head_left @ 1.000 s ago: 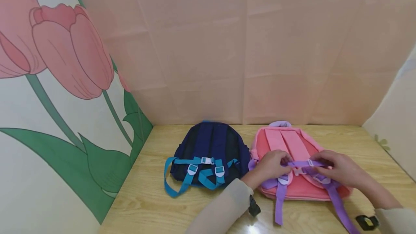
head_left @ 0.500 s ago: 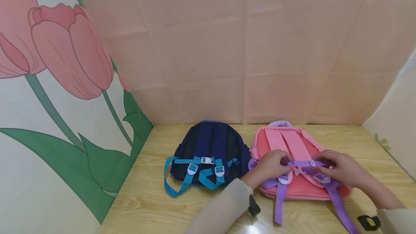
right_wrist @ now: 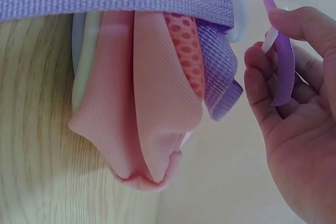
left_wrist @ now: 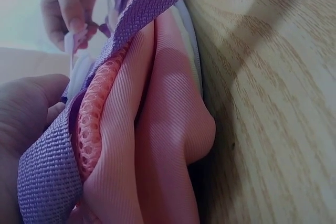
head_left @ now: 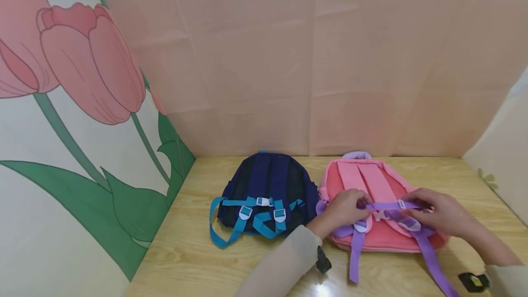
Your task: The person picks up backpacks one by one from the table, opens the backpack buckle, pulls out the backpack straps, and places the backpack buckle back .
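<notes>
A pink backpack (head_left: 387, 237) lies on its front on the table, its shoulder straps facing up. Across it a thin purple chest strap (head_left: 383, 206) is stretched between the hands. The left hand (head_left: 347, 206) pinches its left end near the buckle area, which the fingers hide. At the other side the right hand (head_left: 443, 212) pinches the strap by its white slider (head_left: 401, 204). In the right wrist view, thumb and forefinger hold the slider (right_wrist: 270, 38), and a loose purple strap end (right_wrist: 284, 74) hangs over the palm. Below the strap sits a small pink clip (head_left: 379, 215).
A navy backpack (head_left: 268, 178) with teal straps (head_left: 237, 230) lies just left of the pink one. Purple webbing tails (head_left: 355, 255) trail over the wooden table (head_left: 185, 242). A tulip-printed panel (head_left: 90, 68) stands at the left, a pinkish sheet (head_left: 268, 58) behind.
The right hand has shifted a little to the right, and the white slider has moved right with it. The left hand has stayed nearly in place. Both backpacks keep their positions.
</notes>
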### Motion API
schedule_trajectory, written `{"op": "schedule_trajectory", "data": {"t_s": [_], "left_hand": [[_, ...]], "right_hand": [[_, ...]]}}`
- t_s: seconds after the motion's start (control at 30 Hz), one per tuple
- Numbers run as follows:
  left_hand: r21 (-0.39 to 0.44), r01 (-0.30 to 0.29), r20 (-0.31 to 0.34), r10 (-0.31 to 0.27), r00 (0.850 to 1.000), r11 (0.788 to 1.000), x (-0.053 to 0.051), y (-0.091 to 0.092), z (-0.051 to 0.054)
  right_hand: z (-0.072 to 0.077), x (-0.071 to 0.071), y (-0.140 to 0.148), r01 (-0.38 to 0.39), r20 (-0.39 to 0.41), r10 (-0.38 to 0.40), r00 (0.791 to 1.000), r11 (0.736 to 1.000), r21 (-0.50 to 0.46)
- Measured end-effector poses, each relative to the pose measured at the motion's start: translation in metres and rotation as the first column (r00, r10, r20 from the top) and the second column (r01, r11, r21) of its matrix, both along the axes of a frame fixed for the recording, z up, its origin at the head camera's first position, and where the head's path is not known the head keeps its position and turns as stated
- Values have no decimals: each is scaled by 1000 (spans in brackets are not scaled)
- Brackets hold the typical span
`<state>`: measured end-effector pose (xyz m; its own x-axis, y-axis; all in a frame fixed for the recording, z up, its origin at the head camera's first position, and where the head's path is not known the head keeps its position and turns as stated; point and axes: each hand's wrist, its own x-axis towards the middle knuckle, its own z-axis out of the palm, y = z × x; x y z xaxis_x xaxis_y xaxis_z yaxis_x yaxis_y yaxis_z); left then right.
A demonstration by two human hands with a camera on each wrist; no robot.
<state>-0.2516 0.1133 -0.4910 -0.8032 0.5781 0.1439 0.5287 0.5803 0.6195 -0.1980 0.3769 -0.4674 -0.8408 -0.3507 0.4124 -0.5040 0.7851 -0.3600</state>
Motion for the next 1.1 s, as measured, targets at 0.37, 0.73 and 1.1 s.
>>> {"op": "schedule_trajectory", "data": {"t_s": [0.37,0.73,1.1], "left_hand": [[-16,26,-32,-26,999,1000,-1,-1,-2],[-54,33,-55,-36,998,998,-2,0,-1],[-81,24,-66,-30,997,996,0,2,1]], "right_hand": [[4,3,7,29,68,-30,997,999,18],[6,5,13,56,110,-56,992,998,9],[3,5,18,42,108,-40,993,999,-21]]}}
